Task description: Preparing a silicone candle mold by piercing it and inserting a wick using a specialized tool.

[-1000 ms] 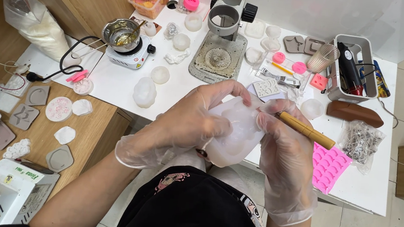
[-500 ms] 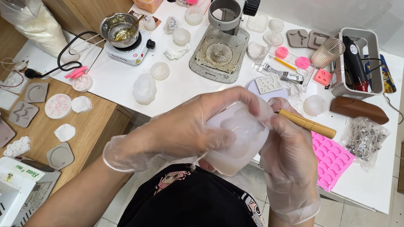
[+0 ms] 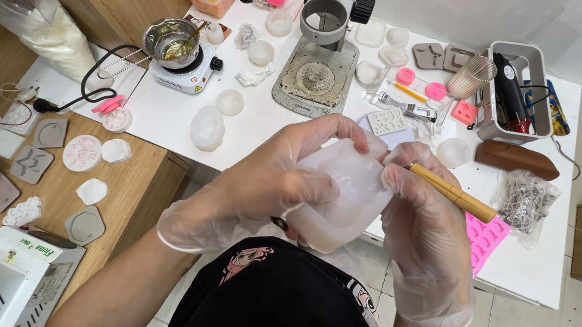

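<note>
Both my hands wear clear thin gloves. My left hand (image 3: 272, 179) grips a translucent white silicone mould (image 3: 341, 197) from the left side, holding it in front of my chest. My right hand (image 3: 423, 233) holds a wooden-handled tool (image 3: 453, 193) like a pen, its working end against the mould's right edge and hidden behind my fingers. The handle sticks out to the right, over a pink silicone mould (image 3: 484, 235) lying on the white table (image 3: 167, 116).
On the white table stand a grey microscope stand (image 3: 321, 53), a small hot plate with a metal pot (image 3: 174, 49), a grey tool caddy (image 3: 518, 93), a brown case (image 3: 515, 158), a bag of metal bits (image 3: 523, 201) and several small moulds. More moulds lie on the wooden side table (image 3: 42, 161).
My hands have turned the white mould slightly and brought it a little lower and closer to me. The tool stays at its right edge.
</note>
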